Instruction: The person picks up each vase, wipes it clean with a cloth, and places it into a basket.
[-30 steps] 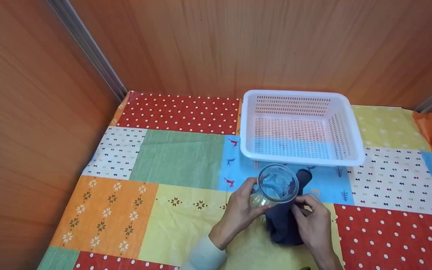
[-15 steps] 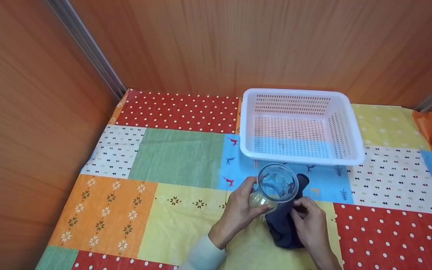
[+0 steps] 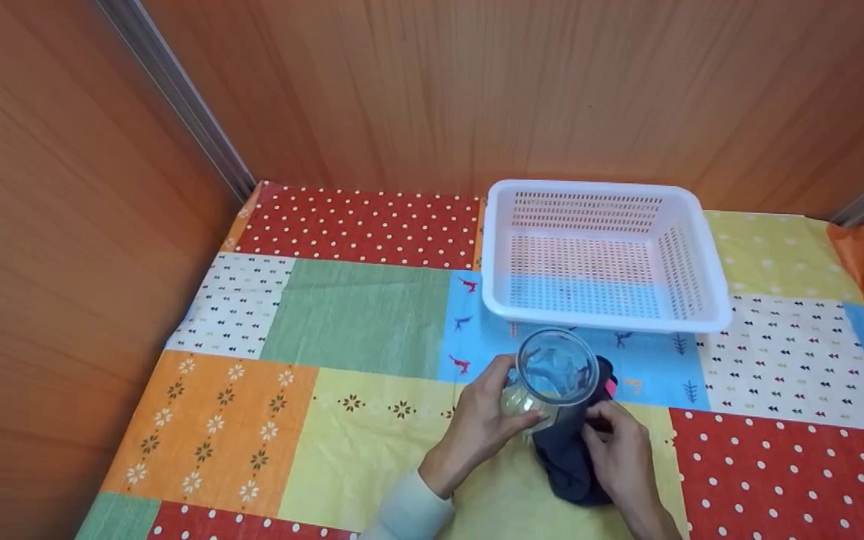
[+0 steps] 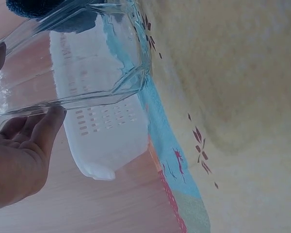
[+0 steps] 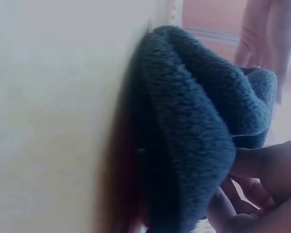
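Observation:
A clear glass jar (image 3: 552, 375) with a round open mouth is held by my left hand (image 3: 473, 427), thumb and fingers around its side. In the left wrist view the glass (image 4: 102, 92) has flat, ridged sides, and the fingertips of the left hand (image 4: 24, 150) lie along it. My right hand (image 3: 619, 450) pinches a dark, fuzzy cloth (image 3: 571, 465) against the jar's right side. The right wrist view shows the folded cloth (image 5: 189, 116) hanging from the right hand's fingers (image 5: 271, 170). A small pink patch (image 3: 611, 388) shows at the cloth's upper end.
A white plastic basket (image 3: 496, 300) with slotted walls stands just beyond the jar. Under everything lies a patchwork tablecloth (image 3: 364, 322). Wood-grain panels (image 3: 402, 90) rise at the back and the left. Orange fabric (image 3: 863, 262) hangs at the far right corner.
The cloth's upper end has sunk and a pink patch has come into sight there. Its lower end hangs slightly further toward me. The left hand and jar stay nearly still.

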Available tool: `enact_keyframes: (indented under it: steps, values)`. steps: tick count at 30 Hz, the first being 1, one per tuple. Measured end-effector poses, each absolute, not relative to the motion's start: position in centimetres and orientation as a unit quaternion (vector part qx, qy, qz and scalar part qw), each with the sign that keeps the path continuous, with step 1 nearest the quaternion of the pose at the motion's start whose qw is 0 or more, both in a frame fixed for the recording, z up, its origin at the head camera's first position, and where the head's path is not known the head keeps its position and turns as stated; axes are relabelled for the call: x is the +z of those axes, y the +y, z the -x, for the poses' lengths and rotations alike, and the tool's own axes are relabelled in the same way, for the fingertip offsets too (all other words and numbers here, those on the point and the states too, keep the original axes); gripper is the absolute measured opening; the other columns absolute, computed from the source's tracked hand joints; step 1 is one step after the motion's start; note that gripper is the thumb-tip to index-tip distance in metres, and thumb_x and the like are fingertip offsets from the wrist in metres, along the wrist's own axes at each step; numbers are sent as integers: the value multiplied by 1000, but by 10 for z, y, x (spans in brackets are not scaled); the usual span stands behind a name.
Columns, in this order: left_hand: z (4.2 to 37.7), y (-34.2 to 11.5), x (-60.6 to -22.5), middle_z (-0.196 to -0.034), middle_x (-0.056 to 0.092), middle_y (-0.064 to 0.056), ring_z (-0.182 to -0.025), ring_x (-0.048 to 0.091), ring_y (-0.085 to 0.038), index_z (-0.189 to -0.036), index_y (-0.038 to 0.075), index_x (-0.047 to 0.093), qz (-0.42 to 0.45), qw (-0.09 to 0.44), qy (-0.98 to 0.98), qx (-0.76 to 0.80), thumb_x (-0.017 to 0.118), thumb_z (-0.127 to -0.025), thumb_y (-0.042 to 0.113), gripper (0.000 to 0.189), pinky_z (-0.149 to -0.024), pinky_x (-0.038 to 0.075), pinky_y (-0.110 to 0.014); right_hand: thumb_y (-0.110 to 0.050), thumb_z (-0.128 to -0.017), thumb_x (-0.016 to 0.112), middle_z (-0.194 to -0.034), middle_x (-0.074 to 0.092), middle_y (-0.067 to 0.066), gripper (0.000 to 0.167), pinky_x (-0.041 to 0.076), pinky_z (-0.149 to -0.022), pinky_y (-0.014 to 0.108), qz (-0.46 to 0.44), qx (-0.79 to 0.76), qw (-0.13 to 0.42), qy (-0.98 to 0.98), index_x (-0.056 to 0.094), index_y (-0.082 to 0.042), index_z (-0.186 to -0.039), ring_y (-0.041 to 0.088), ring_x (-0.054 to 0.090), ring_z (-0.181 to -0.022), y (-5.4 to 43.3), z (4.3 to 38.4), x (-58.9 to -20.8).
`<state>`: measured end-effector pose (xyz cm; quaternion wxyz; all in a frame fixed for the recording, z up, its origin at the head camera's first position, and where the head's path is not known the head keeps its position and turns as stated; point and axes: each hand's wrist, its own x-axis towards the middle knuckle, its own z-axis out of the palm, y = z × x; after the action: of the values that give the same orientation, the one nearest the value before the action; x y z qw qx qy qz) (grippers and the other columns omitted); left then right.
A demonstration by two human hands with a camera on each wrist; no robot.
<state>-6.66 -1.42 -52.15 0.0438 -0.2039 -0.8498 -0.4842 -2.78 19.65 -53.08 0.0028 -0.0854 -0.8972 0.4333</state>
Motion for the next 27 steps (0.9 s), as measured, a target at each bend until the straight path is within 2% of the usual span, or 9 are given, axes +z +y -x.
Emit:
enact_keyframes:
  steps: [6, 10, 16, 21, 25, 27]
  values:
    - [67, -14, -523, -129, 69, -10, -117, 67, -18, -139, 10, 57, 210, 52, -849, -481, 94, -79, 17, 71, -99, 58, -37, 14, -90, 70, -104, 72, 17, 14, 65, -85, 41, 92, 459, 40, -883, 72, 3, -97, 31, 70, -105, 190, 25, -509]
    - [66, -13, -523, -128, 69, -9, -115, 67, -19, -138, 9, 57, 208, 55, -851, -479, 94, -79, 14, 69, -99, 58, -38, 15, -89, 72, -98, 70, 14, 15, 64, -84, 34, 85, 481, 83, -869, 75, 3, -97, 23, 70, -96, 185, 24, -493]
    - [66, -12, -523, -126, 69, -8, -112, 68, -19, -137, 9, 57, 213, 62, -853, -473, 95, -78, 11, 70, -97, 59, -36, 17, -88, 72, -93, 68, 8, 17, 62, -80, 22, 81, 501, 113, -854, 75, 2, -94, 14, 68, -91, 183, 23, -490]
    - [66, -12, -522, -127, 69, -9, -114, 67, -18, -137, 9, 57, 212, 60, -854, -471, 95, -78, 14, 70, -98, 58, -36, 18, -87, 73, -96, 68, 11, 16, 64, -83, 28, 77, 499, 106, -856, 74, 2, -94, 15, 69, -95, 185, 23, -500]
    - [66, -13, -522, -127, 69, -8, -114, 67, -16, -136, 10, 58, 206, 53, -855, -473, 95, -78, 16, 69, -97, 58, -35, 19, -87, 71, -98, 69, 15, 17, 64, -86, 38, 84, 480, 82, -870, 72, 3, -94, 26, 71, -100, 187, 23, -510]
    - [66, -13, -522, -126, 69, -8, -114, 67, -16, -136, 10, 59, 203, 51, -855, -474, 95, -78, 17, 69, -97, 58, -35, 18, -88, 71, -99, 69, 15, 16, 65, -86, 38, 87, 471, 67, -875, 71, 4, -95, 30, 71, -102, 189, 24, -517]
